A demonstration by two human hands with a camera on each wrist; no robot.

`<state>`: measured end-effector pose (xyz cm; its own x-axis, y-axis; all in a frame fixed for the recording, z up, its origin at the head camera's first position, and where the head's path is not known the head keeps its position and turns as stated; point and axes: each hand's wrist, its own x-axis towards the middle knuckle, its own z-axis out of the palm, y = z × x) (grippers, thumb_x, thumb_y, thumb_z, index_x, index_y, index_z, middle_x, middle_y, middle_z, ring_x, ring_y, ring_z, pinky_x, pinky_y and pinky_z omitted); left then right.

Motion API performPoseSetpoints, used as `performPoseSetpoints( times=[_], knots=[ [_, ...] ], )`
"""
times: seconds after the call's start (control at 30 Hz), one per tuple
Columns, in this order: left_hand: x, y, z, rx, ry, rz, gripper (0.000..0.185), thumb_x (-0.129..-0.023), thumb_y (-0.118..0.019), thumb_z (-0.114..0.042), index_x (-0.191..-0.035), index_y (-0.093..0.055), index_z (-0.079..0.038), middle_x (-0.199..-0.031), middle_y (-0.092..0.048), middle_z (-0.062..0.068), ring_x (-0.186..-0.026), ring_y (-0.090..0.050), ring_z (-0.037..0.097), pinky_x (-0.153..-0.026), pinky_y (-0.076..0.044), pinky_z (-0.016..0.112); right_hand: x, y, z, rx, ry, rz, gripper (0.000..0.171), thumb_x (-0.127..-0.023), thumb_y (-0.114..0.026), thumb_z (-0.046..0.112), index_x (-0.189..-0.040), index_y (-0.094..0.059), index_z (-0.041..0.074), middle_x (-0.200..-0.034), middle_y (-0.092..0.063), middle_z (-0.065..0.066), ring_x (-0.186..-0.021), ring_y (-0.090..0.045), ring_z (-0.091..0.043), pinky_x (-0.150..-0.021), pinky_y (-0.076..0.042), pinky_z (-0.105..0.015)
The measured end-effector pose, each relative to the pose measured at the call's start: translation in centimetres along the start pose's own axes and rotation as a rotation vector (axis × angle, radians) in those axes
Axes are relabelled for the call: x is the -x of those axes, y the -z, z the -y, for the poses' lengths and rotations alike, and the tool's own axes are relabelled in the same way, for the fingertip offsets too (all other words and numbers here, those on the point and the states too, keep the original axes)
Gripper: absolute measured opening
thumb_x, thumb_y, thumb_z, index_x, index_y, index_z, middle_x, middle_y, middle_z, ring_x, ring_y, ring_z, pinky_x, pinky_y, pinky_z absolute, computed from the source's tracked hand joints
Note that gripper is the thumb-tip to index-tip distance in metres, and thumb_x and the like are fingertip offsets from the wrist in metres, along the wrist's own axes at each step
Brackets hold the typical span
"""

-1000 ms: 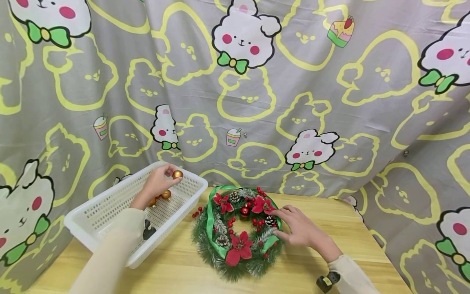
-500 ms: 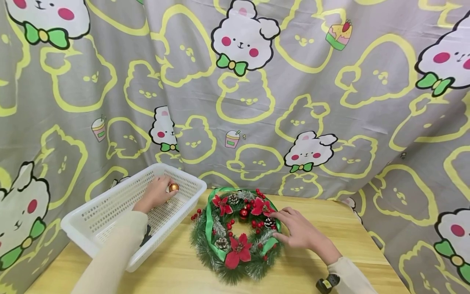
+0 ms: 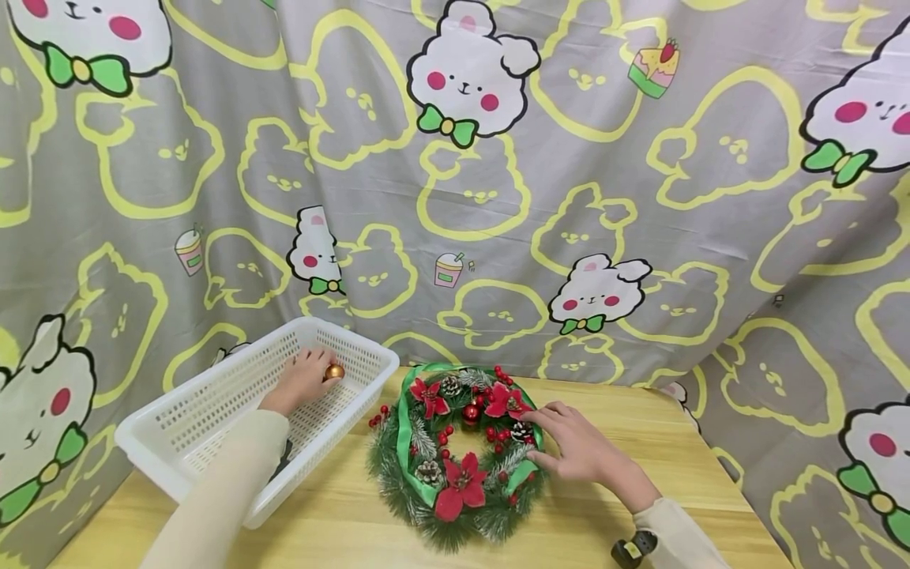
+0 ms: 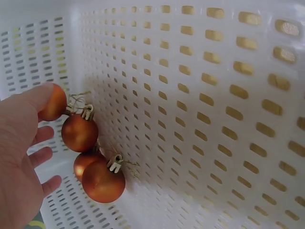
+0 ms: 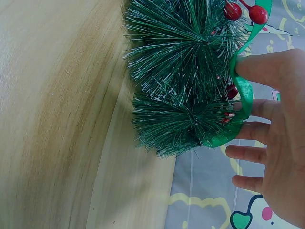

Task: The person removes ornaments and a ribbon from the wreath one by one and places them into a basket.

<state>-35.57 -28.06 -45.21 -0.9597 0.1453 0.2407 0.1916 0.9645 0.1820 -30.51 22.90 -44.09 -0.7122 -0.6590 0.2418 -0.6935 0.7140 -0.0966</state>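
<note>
Inside the white basket [image 3: 362, 348], my left hand [image 3: 304, 379] pinches an orange-gold Christmas ball [image 3: 334, 371]; the thumb lies over its side in the left wrist view, and the index finger is mostly hidden. Several more such balls [image 4: 103, 181] with metal caps and thin gold strings lie close below it against the wall. On the table a green Christmas wreath [image 3: 490, 518] lies flat, with red flowers [image 3: 462, 486], pinecones, berries and a small red ball [image 3: 471, 412]. My right hand [image 3: 583, 446] rests at its right edge, thumb touching the green ribbon [image 5: 244, 90], fingers mostly straight and spread.
The wooden table [image 3: 604, 521] carries basket and wreath side by side. A grey curtain [image 3: 498, 261] with rabbit prints hangs right behind them and along both sides. A black device [image 3: 633, 547] sits at my right wrist.
My left hand has lowered the ball from near the basket's rim height down inside it, towards the other balls. The right hand stays at the wreath. The view has shifted slightly.
</note>
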Motion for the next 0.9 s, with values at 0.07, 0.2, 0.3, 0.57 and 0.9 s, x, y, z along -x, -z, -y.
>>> performPoseSetpoints(
  times=[0.07,0.2,0.3,0.57,0.9],
  knots=[
    [0.1,-0.1,0.0,-0.021,-0.002,0.015,0.037,-0.098,-0.069,-0.030,-0.121,-0.060,-0.003,-0.129,-0.055,0.023,-0.113,-0.049,0.042,-0.090,-0.042,0.064,0.0,0.0,0.0,-0.001,0.002,0.000,0.057,-0.095,-0.066,0.051,-0.140,-0.059,0.017,-0.128,-0.062,-0.004,-0.120,-0.056,-0.028,-0.099,-0.046,-0.056],
    [0.2,-0.4,0.2,-0.039,-0.007,0.027,0.038,-0.095,-0.073,-0.030,-0.119,-0.062,-0.003,-0.130,-0.055,0.024,-0.116,-0.049,0.044,-0.093,-0.042,0.069,0.0,0.0,0.0,-0.001,0.004,-0.002,0.057,-0.095,-0.066,0.051,-0.141,-0.059,0.017,-0.128,-0.063,-0.003,-0.120,-0.056,-0.028,-0.099,-0.046,-0.056],
    [0.2,-0.7,0.5,-0.037,-0.008,0.035,0.035,-0.093,-0.075,-0.029,-0.115,-0.063,-0.004,-0.126,-0.057,0.022,-0.115,-0.049,0.043,-0.093,-0.042,0.069,0.0,0.0,0.0,-0.002,0.001,-0.001,0.057,-0.095,-0.066,0.051,-0.141,-0.059,0.017,-0.129,-0.063,-0.003,-0.121,-0.056,-0.028,-0.100,-0.046,-0.056],
    [0.1,-1.0,0.8,-0.013,0.007,0.059,0.031,-0.092,-0.076,-0.026,-0.111,-0.064,-0.005,-0.117,-0.059,0.020,-0.112,-0.050,0.041,-0.092,-0.043,0.065,0.1,-0.2,-0.1,-0.006,-0.006,0.005,0.058,-0.096,-0.063,0.054,-0.141,-0.058,0.018,-0.129,-0.063,-0.002,-0.122,-0.056,-0.028,-0.101,-0.045,-0.056],
    [-0.1,-0.6,0.3,-0.015,-0.005,0.034,0.031,-0.094,-0.073,-0.029,-0.111,-0.066,-0.005,-0.117,-0.060,0.019,-0.111,-0.051,0.041,-0.090,-0.044,0.066,0.1,-0.2,-0.2,-0.008,-0.006,0.007,0.057,-0.096,-0.064,0.054,-0.141,-0.058,0.019,-0.129,-0.062,-0.002,-0.121,-0.056,-0.028,-0.101,-0.045,-0.056]
  ],
)
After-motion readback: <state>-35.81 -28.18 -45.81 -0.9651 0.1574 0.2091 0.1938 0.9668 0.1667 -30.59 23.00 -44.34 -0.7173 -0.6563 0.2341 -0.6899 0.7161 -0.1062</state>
